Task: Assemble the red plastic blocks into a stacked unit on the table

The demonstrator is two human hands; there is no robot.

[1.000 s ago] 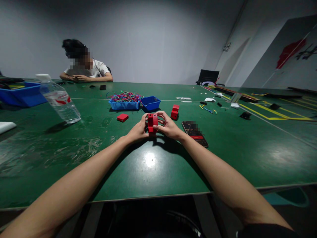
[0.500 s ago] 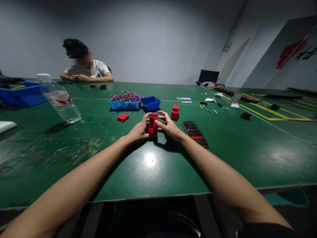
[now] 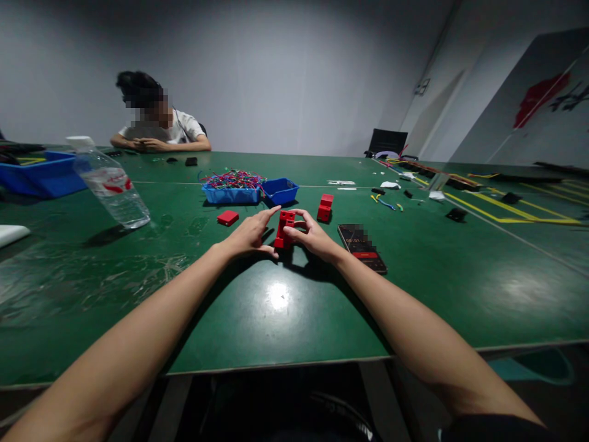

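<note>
A red block with a notched shape (image 3: 284, 230) stands between my hands, slightly tilted. My right hand (image 3: 315, 236) grips it from the right, thumb on its near side and fingers curled behind. Left of the block, my left hand (image 3: 252, 236) has its thumb and fingers spread apart, with a gap to the block's upper part; the thumb tip is close to its lower left corner. A flat red piece (image 3: 227, 218) lies beyond my left hand. Another red block (image 3: 325, 208) stands beyond my right hand.
On the green table (image 3: 221, 331) are a phone (image 3: 363, 248), a tilted water bottle (image 3: 113, 187), a blue tray of coloured wires (image 3: 232, 195) and a blue bin (image 3: 280, 193). A person (image 3: 161, 126) sits across, at the far left. Loose wires (image 3: 385, 203) lie right of centre.
My left hand has let go of the red block and opened, moving a little left. The block now leans slightly in my right hand.
</note>
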